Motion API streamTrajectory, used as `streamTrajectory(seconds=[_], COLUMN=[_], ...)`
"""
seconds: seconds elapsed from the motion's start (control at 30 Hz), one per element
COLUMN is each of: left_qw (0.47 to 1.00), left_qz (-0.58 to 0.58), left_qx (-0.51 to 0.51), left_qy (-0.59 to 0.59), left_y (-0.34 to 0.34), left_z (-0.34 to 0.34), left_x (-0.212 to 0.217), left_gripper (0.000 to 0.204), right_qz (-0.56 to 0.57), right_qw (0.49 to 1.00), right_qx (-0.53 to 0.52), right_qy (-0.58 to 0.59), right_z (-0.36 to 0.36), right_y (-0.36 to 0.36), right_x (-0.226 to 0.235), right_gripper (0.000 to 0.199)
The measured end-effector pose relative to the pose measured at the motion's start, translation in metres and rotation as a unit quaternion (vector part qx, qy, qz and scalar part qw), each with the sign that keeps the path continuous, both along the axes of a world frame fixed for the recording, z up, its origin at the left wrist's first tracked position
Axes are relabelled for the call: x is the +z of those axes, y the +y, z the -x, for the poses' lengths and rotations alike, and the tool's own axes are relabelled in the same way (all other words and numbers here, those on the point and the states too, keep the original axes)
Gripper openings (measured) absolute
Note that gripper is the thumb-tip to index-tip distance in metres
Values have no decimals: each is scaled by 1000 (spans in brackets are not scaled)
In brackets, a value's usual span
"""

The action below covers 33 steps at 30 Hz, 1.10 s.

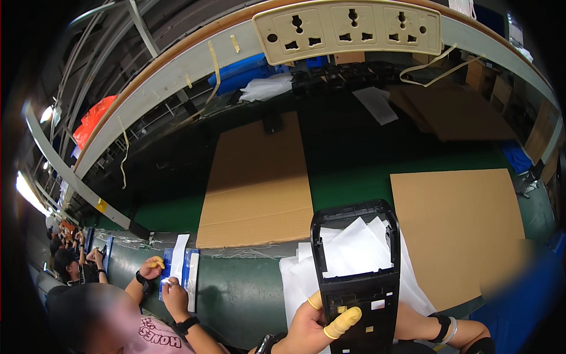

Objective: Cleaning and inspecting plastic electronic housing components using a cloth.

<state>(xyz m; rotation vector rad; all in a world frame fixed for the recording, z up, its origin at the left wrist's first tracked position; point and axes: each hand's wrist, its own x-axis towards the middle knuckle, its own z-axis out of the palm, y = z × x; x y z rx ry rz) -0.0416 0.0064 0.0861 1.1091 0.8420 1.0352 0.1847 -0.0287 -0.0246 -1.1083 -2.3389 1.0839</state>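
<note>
A black plastic housing (358,295) with a large rectangular opening at its upper end stands tilted up in front of me. My left hand (318,324) grips its lower left side, the thumb across its front. Yellow finger cots cover the thumb and another finger. Small white and yellowish patches sit on the housing's lower face. My right hand (407,323) is at the housing's lower right edge, its fingers hidden behind it. White sheets (298,277) lie behind the housing and show through its opening.
Flat cardboard sheets (259,183) (457,230) lie on the green work surface (348,177). A socket strip (348,29) is fixed to the overhead beam. At left, a co-worker's hands (171,295) handle a white strip (180,256) over a blue tray (193,271). Dark parts (348,76) line the back.
</note>
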Motion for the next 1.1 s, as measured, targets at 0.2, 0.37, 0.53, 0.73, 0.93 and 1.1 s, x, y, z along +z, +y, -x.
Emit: streamTrajectory(seconds=[0.2, 0.37, 0.53, 0.73, 0.93, 1.1], left_qw=[1000, 997, 997, 943, 738, 686], left_qz=[4, 29, 31, -121, -360, -441], left_qx=[-2, 16, 28, -89, -98, 6], left_qy=[-9, 66, 66, 296, 562, 579], left_y=[5, 7, 16, 41, 56, 54], left_z=[-1, -24, -14, 5, 22, 20], left_x=[10, 23, -15, -81, -94, -106], left_gripper=[27, 15, 28, 37, 42, 36], right_qz=[3, 6, 25, -4, -29, -42], right_qw=[1000, 999, 999, 986, 980, 971], right_qx=[10, -40, -14, -15, -59, -84], right_qy=[10, -7, 44, 164, 186, 218], right_z=[3, -12, 5, -6, -31, -50], right_y=[12, 7, 9, -13, 10, 21], right_x=[8, 11, 27, 0, 4, 14], right_gripper=[30, 29, 30, 28, 29, 30])
